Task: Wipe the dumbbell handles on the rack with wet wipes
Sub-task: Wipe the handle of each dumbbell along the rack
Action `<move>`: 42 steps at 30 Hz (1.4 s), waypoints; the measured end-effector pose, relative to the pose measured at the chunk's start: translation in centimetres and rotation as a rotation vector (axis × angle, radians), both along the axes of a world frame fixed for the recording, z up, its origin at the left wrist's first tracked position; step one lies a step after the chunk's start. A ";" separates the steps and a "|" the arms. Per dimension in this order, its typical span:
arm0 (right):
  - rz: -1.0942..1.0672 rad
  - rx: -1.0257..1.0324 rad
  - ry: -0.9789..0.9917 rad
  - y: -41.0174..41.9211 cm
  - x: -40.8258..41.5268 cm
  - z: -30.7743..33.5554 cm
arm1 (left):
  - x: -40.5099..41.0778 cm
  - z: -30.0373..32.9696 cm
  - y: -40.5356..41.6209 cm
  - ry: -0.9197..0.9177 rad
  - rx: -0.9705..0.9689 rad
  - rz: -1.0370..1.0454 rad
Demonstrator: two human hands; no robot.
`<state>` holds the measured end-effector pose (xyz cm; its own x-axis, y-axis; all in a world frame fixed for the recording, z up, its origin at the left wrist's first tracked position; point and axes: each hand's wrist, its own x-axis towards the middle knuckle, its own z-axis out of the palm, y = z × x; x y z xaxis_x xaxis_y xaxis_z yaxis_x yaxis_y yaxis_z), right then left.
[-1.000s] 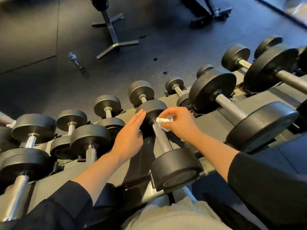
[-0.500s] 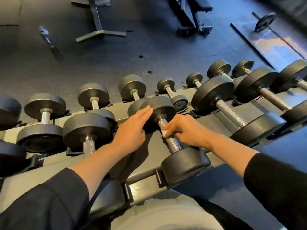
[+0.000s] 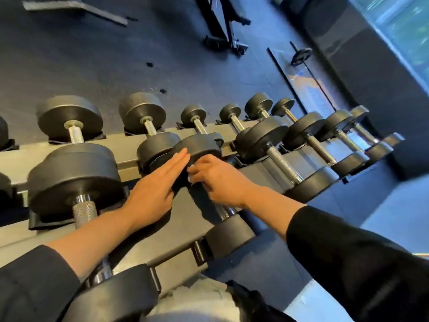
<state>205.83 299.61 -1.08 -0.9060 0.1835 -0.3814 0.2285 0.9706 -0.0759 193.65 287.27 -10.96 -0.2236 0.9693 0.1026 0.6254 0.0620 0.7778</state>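
Note:
A black dumbbell (image 3: 228, 235) lies on the near tier of the grey rack (image 3: 162, 231), its far head in front of my hands. My right hand (image 3: 218, 180) curls round its knurled handle near the far head, with a bit of white wet wipe (image 3: 190, 169) showing at the fingertips. Most of the handle is hidden under that hand. My left hand (image 3: 154, 194) lies flat with straight fingers against the far head (image 3: 199, 146) of the same dumbbell.
Several more black dumbbells fill both tiers: a large one (image 3: 74, 180) at the left, another (image 3: 282, 163) just right of my hands. Beyond the rack lie dark rubber floor, a bench frame (image 3: 222, 31) and a small weight plate (image 3: 301, 56).
My right hand has slid along the handle from its middle up to the far head. The left hand stays flat on that head. The camera has swung to the right.

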 end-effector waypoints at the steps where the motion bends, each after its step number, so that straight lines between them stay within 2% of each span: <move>1: 0.065 0.057 -0.075 0.1 0.1 -0.5 | 0.1 -0.1 0.1 -0.007 0.009 0.004; 5: 0.115 0.148 -0.161 -0.1 1.0 -0.4 | 0.1 -0.5 0.4 -0.042 0.043 -0.016; 8: 0.083 0.135 -0.233 -0.5 1.3 0.6 | 0.0 -0.7 0.5 -0.046 0.043 -0.036; 13: -0.125 -0.020 -0.394 -1.5 2.5 1.3 | -0.6 -0.9 0.1 -0.085 0.041 -0.076; 16: -0.274 -0.115 -0.331 -2.1 2.5 1.4 | -0.8 -0.8 0.1 -0.108 0.032 -0.096; 20: -0.187 0.065 -0.150 -2.4 0.7 0.6 | -0.7 -0.9 0.2 -0.120 0.021 -0.103; 24: -0.082 0.137 -0.316 -2.6 0.0 -0.2 | -0.8 -0.6 -0.1 -0.106 0.016 -0.103; 29: -0.085 0.047 -0.444 -3.0 -0.3 0.6 | -0.2 0.4 -1.0 -0.036 -0.020 -0.089; 32: -0.131 -0.015 -0.380 -2.4 0.7 1.5 | 0.2 0.9 -1.4 0.016 -0.027 -0.066; 36: -0.195 0.000 -0.142 -1.2 1.9 1.4 | 0.5 1.6 -0.7 0.107 0.002 -0.055; 42: -0.251 -0.115 -0.149 0.0 3.0 2.4 | 1.0 2.9 1.1 0.227 -0.003 -0.054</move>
<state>208.84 299.65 1.36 -0.7705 0.3421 -0.5379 0.4764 0.8697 -0.1294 194.64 288.34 -8.10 -0.1432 0.9796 0.1413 0.7866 0.0260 0.6169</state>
